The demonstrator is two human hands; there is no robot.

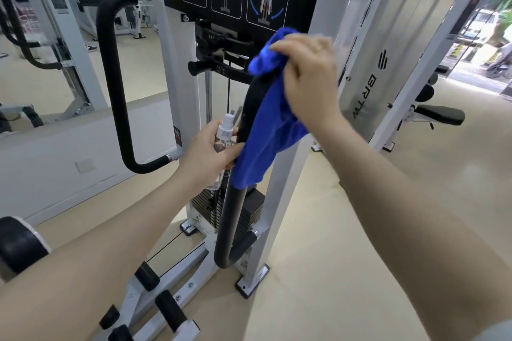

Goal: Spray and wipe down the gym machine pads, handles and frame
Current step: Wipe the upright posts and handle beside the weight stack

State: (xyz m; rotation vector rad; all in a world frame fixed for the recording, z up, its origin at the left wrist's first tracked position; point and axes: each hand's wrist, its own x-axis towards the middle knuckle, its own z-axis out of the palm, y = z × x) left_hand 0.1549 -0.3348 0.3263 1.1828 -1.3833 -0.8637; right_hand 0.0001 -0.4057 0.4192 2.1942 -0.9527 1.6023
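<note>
Right hand (307, 77) grips a blue cloth (266, 130) against the upper part of the black right handle (232, 219); cloth hangs below that hand. Left hand (210, 152), just beside the handle, grips 1 clear spray bottle (224, 133) upright.

1. A beige floor (346, 230) fills the lower and right parts of the frame.
2. The white machine frame (279, 188) stands on it at centre, its bolted foot plates (250, 282) flat on the floor.
3. White base rails with black rollers (169, 310) lie at lower left.
4. A second white machine (401, 77) stands at upper right, with a bench (440, 115) beside it.
</note>
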